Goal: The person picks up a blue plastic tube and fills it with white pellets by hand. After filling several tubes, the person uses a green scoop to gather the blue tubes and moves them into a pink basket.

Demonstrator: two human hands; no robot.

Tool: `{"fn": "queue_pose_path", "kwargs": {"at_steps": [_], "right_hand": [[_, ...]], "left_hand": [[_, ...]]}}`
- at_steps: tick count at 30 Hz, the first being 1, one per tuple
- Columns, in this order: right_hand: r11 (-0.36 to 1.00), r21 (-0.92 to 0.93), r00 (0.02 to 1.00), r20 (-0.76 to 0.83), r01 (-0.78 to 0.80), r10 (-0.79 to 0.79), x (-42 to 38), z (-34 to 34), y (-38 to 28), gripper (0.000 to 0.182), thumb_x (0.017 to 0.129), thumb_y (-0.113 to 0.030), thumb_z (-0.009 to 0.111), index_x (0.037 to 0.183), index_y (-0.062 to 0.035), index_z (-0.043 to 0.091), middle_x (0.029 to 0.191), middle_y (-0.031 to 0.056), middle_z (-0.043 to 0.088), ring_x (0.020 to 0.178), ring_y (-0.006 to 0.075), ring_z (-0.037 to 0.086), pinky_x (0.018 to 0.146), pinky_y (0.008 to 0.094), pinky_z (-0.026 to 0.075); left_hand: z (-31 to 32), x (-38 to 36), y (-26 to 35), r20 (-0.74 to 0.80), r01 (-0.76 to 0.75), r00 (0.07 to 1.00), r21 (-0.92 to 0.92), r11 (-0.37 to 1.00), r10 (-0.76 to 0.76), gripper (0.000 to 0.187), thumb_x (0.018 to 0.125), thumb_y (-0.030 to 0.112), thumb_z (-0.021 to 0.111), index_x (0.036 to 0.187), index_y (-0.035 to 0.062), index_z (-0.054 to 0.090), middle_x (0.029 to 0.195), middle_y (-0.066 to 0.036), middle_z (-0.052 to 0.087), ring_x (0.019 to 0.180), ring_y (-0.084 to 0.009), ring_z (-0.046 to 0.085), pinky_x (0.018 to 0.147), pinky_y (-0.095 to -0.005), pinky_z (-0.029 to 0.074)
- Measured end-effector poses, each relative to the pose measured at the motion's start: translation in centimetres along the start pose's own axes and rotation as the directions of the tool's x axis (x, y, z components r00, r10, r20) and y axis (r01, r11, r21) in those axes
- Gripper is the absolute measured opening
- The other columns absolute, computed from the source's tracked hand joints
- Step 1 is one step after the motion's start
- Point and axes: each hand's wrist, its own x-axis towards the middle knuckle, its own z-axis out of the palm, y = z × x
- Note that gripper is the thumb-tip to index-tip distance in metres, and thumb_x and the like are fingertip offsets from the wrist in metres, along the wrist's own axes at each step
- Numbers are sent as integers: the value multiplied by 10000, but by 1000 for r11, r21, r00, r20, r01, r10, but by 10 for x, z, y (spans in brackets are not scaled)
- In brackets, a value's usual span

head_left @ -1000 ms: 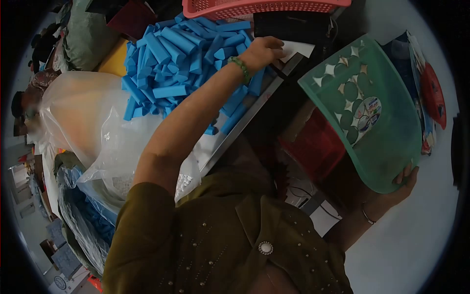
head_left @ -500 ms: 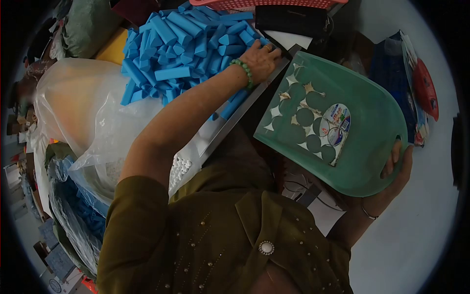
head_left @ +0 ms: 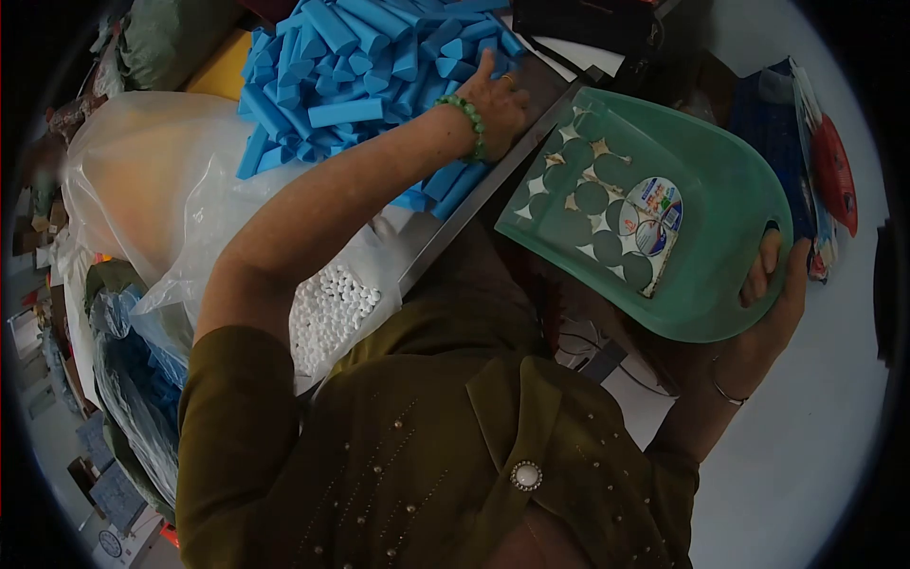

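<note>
My right hand [head_left: 773, 284] grips a green plastic dustpan [head_left: 725, 228] through its handle slot, the fingers showing in the opening. The dustpan is tilted, its straight edge beside the metal table edge [head_left: 455, 232]. Its surface carries a torn, printed label [head_left: 654, 218]. My left hand [head_left: 498, 109], with a green bead bracelet, is over the table at the right side of a heap of blue foam pieces [head_left: 365, 62]. One finger is stretched out and the others are bent and partly hidden; I see nothing held. Several blue pieces [head_left: 455, 185] lie below my left wrist, by the table edge.
A clear plastic bag [head_left: 142, 190] stands at the left, above an open sack with blue pieces [head_left: 152, 379]. Small white pellets [head_left: 332, 313] lie in plastic near my lap. A black case [head_left: 578, 24] is at the back, and a red item [head_left: 832, 175] at the right.
My left hand has drawn back slightly from the heap's right side, one finger now raised. The dustpan has shifted slightly up in view, still in my right hand. More white pellets show.
</note>
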Motion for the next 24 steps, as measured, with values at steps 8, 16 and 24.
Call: {"fn": "queue_pose_path", "kwargs": {"at_steps": [8, 16, 24], "right_hand": [[988, -154, 985, 166, -27, 53, 3, 26, -18, 444, 1033, -456, 360, 799, -88, 446, 554, -10, 444, 432, 35, 351, 416, 174, 307], [947, -321, 941, 321, -4, 112, 2, 47, -35, 421, 1042, -423, 358, 860, -64, 482, 571, -5, 457, 423, 38, 343, 440, 163, 318], [955, -288, 941, 337, 75, 27, -11, 76, -27, 325, 1043, -310, 412, 862, -54, 499, 677, 4, 492, 496, 24, 395, 426, 153, 339]], "left_hand": [[-15, -24, 5, -14, -97, 995, 37, 995, 98, 396, 731, 299, 666, 1109, 185, 683, 1184, -21, 598, 1357, -267, 379, 1114, -642, 134], [-49, -33, 18, 126, -197, 975, 123, 973, 181, 453, 713, 370, 722, 1142, 227, 692, 1240, -1, 607, 1353, -261, 382, 1078, -619, 165], [-70, -47, 36, 198, -238, 958, 151, 959, 207, 426, 706, 358, 740, 1114, 242, 702, 1149, 17, 649, 1290, -217, 432, 1062, -564, 196]]}}
